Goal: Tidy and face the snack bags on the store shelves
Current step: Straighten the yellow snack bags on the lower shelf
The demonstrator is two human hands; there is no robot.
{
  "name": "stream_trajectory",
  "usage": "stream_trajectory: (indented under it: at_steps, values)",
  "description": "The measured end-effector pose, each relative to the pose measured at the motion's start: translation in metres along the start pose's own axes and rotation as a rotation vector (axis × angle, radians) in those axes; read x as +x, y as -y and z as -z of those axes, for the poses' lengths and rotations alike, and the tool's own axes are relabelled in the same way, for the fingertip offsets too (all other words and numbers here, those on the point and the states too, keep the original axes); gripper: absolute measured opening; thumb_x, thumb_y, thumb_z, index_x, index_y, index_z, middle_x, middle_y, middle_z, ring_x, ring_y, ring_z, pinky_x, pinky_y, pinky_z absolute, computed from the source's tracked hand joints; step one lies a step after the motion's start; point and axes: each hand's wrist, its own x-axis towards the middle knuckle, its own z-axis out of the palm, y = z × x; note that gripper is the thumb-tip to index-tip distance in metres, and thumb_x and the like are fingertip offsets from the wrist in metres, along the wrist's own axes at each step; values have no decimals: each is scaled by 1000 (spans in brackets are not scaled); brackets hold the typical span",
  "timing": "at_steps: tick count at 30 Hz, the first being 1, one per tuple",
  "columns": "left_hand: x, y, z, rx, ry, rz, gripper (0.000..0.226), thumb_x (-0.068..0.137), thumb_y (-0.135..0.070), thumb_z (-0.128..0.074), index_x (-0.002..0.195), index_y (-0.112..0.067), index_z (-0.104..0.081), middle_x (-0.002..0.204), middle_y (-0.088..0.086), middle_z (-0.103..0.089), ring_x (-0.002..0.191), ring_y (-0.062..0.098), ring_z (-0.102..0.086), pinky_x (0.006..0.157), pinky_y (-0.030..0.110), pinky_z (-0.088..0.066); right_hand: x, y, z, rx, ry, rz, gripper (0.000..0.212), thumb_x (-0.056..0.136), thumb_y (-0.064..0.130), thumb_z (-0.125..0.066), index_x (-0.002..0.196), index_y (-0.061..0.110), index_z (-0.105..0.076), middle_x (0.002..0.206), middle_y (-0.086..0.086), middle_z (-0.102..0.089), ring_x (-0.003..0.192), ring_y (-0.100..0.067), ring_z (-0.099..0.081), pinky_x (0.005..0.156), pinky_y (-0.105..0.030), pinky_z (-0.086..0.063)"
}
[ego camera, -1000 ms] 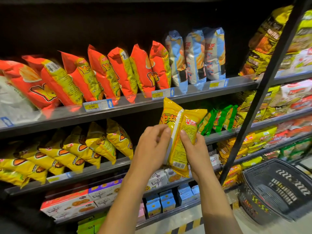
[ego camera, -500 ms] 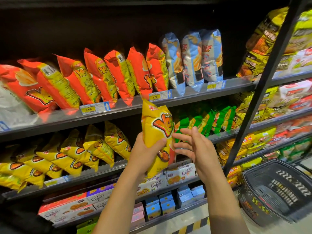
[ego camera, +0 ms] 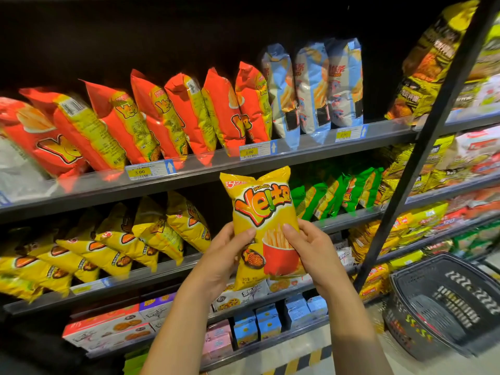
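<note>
In the head view, the person holds a yellow snack bag (ego camera: 261,212) upright with its front facing the camera, in front of the gap on the middle shelf (ego camera: 151,277). The left hand (ego camera: 224,255) grips the bag's left edge and the right hand (ego camera: 311,247) grips its right edge, thumbs on the front. Leaning yellow bags (ego camera: 121,239) lie left of the gap, green bags (ego camera: 338,193) to the right. Red bags (ego camera: 173,115) and blue bags (ego camera: 313,85) stand on the upper shelf (ego camera: 205,174). A dark basket (ego camera: 446,301) sits low on the right.

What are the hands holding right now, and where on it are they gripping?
One yellow snack bag: the left hand grips its lower left edge, the right hand its lower right edge, thumbs on the front.
</note>
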Motion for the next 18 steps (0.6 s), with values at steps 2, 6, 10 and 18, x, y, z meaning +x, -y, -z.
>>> stream_trajectory:
  at_steps: [2,6,10,18]
  values:
    - [3,1,5,57,-19,-33,59,82,-41,-76,137,-26,-62,125,-1,-77,112,20,-75,92,41,-59,3,-3,0,-43,-22,7,44,86,43,-71,125,22,-68,115,2,-78,107,-18,-75,93,-47,-61]
    - [9,4,8,61,-47,-55,38,94,-24,-73,131,-26,-64,121,-3,-79,106,15,-77,78,29,-62,11,-9,-4,-79,-32,11,47,84,42,-74,127,24,-65,121,1,-76,105,-12,-75,90,-38,-63]
    - [22,14,14,76,-242,-94,52,89,-20,-83,135,-24,-59,121,2,-77,101,15,-78,76,32,-64,19,-22,-8,-549,-199,95,60,90,54,-71,143,31,-53,130,17,-56,117,-5,-57,97,-33,-52]
    - [45,30,26,223,-422,-180,60,85,-26,-88,133,-32,-53,117,-6,-74,100,7,-75,87,39,-64,33,-40,-25,-519,-118,70,62,93,47,-74,148,32,-50,134,14,-56,113,6,-53,93,-27,-51]
